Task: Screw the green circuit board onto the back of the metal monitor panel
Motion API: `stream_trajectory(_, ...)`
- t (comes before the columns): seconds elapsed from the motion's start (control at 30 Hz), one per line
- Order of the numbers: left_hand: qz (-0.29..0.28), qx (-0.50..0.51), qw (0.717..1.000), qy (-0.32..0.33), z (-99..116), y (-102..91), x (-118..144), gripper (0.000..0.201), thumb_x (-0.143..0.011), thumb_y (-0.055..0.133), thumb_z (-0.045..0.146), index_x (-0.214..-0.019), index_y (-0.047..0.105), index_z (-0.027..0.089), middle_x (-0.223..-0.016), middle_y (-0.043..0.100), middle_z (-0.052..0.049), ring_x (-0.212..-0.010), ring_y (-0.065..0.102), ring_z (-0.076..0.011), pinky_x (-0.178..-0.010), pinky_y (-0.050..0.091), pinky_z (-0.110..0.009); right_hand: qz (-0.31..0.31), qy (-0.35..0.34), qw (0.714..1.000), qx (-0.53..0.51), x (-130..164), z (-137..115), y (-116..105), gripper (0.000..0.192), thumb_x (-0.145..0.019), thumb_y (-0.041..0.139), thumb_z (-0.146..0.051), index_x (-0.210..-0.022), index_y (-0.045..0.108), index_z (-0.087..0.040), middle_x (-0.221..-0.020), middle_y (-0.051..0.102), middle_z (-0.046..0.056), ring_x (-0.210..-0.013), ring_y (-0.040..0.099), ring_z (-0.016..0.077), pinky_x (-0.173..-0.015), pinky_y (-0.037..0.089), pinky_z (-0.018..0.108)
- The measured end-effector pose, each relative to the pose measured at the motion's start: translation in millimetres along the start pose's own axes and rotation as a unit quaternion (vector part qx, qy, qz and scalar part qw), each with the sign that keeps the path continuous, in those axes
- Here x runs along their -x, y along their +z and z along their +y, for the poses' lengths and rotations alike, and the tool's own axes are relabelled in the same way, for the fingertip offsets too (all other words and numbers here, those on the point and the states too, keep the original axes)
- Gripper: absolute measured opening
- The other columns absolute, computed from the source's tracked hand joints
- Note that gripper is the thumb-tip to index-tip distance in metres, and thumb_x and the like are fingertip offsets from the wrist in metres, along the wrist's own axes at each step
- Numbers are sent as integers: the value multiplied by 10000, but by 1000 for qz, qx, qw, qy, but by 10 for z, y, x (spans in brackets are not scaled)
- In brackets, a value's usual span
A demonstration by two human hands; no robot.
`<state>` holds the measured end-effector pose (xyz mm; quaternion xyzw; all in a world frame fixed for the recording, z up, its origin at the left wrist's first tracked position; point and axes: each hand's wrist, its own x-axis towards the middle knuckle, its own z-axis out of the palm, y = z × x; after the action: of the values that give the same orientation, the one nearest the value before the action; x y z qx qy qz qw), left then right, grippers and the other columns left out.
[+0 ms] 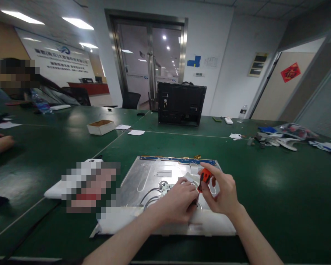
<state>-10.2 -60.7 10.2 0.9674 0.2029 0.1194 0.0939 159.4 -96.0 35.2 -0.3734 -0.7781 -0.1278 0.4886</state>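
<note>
A flat metal display panel [147,176] lies back side up on the table, a blue circuit strip [165,159] along its far edge. My right hand [224,191] grips the orange and black handle of a screwdriver [205,176], held steeply over the panel. Close beside it, my left hand [179,200] rests on the panel with its fingers curled around the screwdriver's lower end; what they pinch is hidden. Partly under the left hand sits a small circuit board [166,188] with dark cables [150,193] running from it. White film [121,219] covers the panel's near edge.
A white device [57,187] with a blurred-out area lies left of the panel. Farther back are a small open box [101,127], paper slips [136,132] and an upright black monitor frame [182,105]. Bags and parts [287,136] lie at right. Another person's hand [1,143] is at left.
</note>
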Motion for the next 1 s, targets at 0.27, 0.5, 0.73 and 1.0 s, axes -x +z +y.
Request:
stream_trajectory(0.27,-1,11,1000,4,3,-14,-9,139,-757,531,165,-890,548,201,-947,633,-63,-925,559,-254,-940,319,-423,2,-14,1000,-5,-22,1,18,444,-807,540,-172,-1241,454,-207,-747,631,-10,-530,556,105,-488,444,215)
stream_trajectory(0.5,-9,8,1000,0,4,-49,-7,141,-705,548,155,-840,549,196,-908,636,-46,-894,563,-241,-922,332,-412,10,-5,1000,-2,-14,12,34,393,-820,572,-188,-1195,456,-209,-732,610,-21,-531,535,98,-492,429,212)
stream_trajectory(0.73,-5,-5,1000,1,-9,-32,-2,138,-720,550,158,-852,552,197,-919,636,-55,-899,568,-249,-927,326,-415,2,-12,1000,0,-18,-7,2,397,-820,537,-180,-1208,452,-190,-732,615,-17,-509,509,100,-488,419,225)
stream_trajectory(1.0,0,-9,1000,1,14,-51,10,169,-732,549,168,-899,554,193,-961,634,-63,-915,566,-246,-933,332,-408,18,-6,1000,9,-9,-9,44,341,-826,568,-202,-1149,459,-200,-679,590,-39,-480,492,89,-470,403,207)
